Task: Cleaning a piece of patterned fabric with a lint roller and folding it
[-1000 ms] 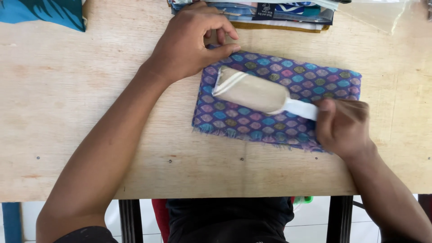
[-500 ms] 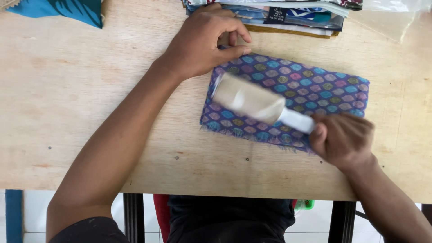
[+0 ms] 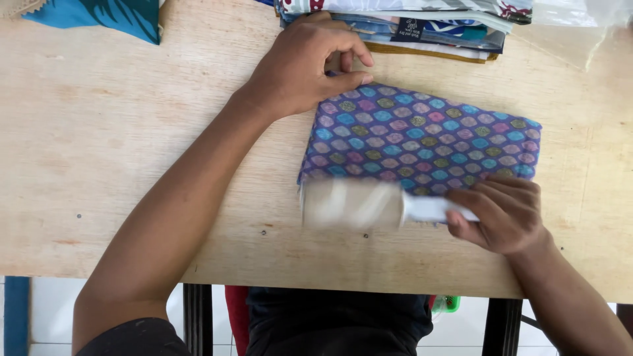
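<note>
head view: lint roller point(image 3: 353, 204) in right hand point(image 3: 504, 214)

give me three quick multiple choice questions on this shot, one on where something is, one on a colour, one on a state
1. Where is the lint roller on the folded cloth?
A. at its near edge
B. at its far edge
C. off on the bare table

2. What is the main colour of the folded cloth?
A. red
B. purple
C. yellow

3. What is the left hand doing?
A. resting flat on the table
B. pinching the cloth's far left corner
C. holding the roller

Answers:
1. A, the roller lies along the edge nearest the person, its white handle in the right hand.
2. B, a purple ground with small blue, pink and green shapes.
3. B, thumb and fingers close on that corner.
</note>
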